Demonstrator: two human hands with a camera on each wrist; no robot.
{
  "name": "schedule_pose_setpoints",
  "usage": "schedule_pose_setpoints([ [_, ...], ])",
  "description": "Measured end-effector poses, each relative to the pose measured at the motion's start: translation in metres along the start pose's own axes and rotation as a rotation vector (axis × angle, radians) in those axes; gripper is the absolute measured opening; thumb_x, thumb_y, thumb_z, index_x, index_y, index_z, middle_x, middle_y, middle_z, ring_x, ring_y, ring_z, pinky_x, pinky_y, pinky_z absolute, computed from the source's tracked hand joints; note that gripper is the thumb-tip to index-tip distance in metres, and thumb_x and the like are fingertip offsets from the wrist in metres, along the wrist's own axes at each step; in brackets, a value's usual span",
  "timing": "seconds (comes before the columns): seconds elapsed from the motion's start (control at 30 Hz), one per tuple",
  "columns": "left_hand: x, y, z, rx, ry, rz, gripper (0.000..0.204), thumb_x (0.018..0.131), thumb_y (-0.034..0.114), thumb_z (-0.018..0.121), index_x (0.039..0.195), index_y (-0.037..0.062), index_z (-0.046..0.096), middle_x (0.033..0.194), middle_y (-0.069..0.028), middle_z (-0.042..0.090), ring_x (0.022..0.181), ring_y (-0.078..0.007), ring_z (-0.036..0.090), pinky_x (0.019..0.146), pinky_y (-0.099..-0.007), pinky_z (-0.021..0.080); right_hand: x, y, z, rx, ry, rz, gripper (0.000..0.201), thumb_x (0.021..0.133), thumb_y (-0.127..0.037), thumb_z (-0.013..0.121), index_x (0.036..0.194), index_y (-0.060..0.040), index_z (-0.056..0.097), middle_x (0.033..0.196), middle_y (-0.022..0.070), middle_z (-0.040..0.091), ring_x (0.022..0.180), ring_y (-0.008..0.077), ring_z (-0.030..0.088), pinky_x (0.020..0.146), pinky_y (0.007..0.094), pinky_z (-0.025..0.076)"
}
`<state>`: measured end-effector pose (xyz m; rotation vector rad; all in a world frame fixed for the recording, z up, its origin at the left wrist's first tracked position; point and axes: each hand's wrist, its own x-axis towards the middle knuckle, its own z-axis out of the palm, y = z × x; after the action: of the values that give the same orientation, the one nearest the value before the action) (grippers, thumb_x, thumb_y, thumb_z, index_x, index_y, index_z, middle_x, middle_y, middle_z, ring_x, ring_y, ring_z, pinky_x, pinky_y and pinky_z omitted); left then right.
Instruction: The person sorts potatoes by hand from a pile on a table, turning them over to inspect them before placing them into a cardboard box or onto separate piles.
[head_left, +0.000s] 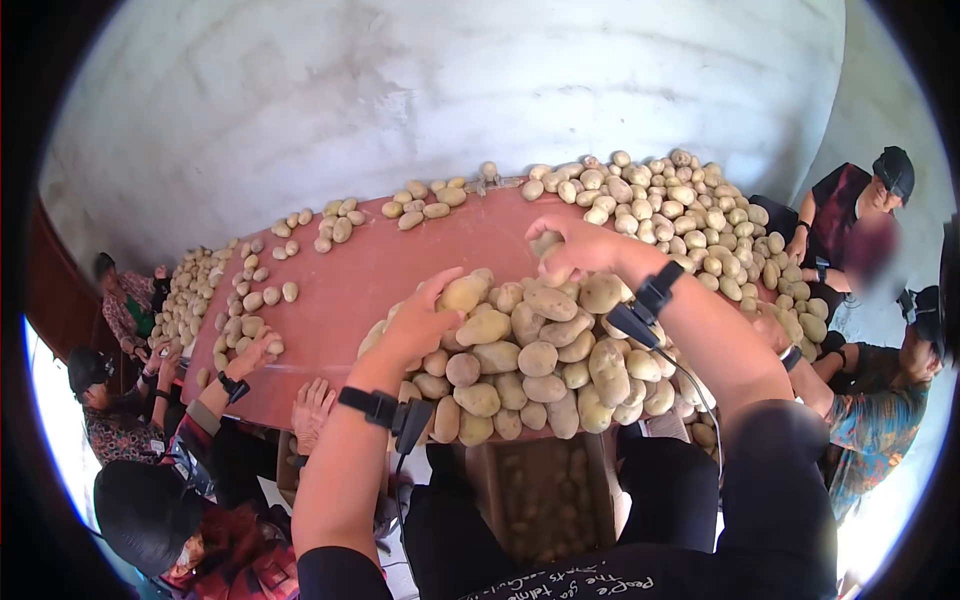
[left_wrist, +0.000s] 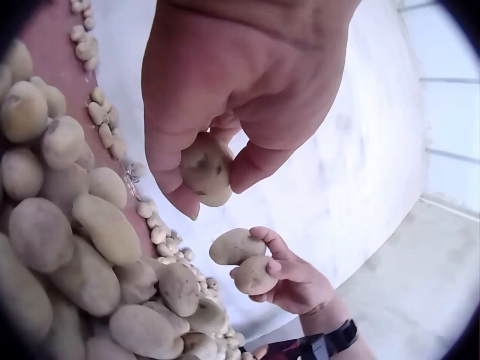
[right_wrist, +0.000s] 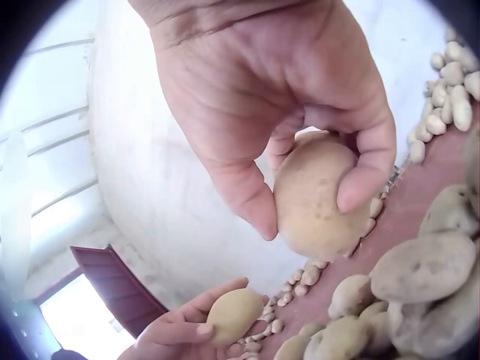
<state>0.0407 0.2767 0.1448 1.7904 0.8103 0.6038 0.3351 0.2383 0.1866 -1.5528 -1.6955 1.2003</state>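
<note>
My left hand (head_left: 412,325) grips a pale yellow potato (head_left: 463,294) above the near heap. In the left wrist view its thumb and fingers close round this potato (left_wrist: 205,169), which has a few dark spots. To the right, my right hand (head_left: 585,246) is raised over the far side of the heap, holding two potatoes; the left wrist view shows an oval potato (left_wrist: 238,247) and a rounder potato (left_wrist: 256,275) in its fingers. A large potato (right_wrist: 313,199) fills its grip in the right wrist view. Below both hands lies a heap of potatoes (head_left: 540,359).
The heap stands at the near edge of a reddish table (head_left: 400,256). A bigger potato pile (head_left: 690,205) lies at the back right, against a pale wall (head_left: 450,80). Several people sit around, with another person's hand (head_left: 312,408) on the table at left. A bin (head_left: 545,500) holds potatoes below.
</note>
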Motion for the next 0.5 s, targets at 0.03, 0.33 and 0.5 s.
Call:
schedule_pose_setpoints([
  [0.03,0.011,-0.002,-0.003,0.242,0.006,0.047,0.061,0.079,0.0,0.059,0.138,0.0045,0.043,0.131,-0.0104,0.052,0.12,-0.0226,0.051,0.1,-0.0355,0.043,0.016,0.0,-0.006,-0.06,-0.022,0.028,0.061,0.074,-0.01,0.07,0.13,-0.007,0.045,0.093,0.0056,0.06,0.079,0.0149,0.062,0.063,0.028,0.053],
  [0.33,0.051,-0.037,-0.031,0.26,-0.199,0.146,0.06,0.075,-0.007,0.058,0.131,0.0122,0.053,0.131,-0.0111,0.054,0.124,-0.0275,0.048,0.104,-0.0355,0.039,0.137,0.052,-0.021,-0.813,-0.32,0.033,0.059,0.066,-0.001,0.069,0.123,-0.0111,0.056,0.11,0.0074,0.06,0.098,0.0238,0.06,0.074,0.0368,0.053],
  [0.5,0.05,-0.038,-0.042,0.3,-0.195,0.088,0.061,0.074,-0.007,0.058,0.133,0.0109,0.053,0.133,-0.0126,0.053,0.124,-0.0263,0.048,0.105,-0.0351,0.037,0.167,0.07,-0.012,-0.851,-0.408,-0.062,0.056,0.066,0.003,0.066,0.12,-0.0117,0.061,0.12,0.0069,0.058,0.11,0.0275,0.057,0.083,0.0403,0.051],
])
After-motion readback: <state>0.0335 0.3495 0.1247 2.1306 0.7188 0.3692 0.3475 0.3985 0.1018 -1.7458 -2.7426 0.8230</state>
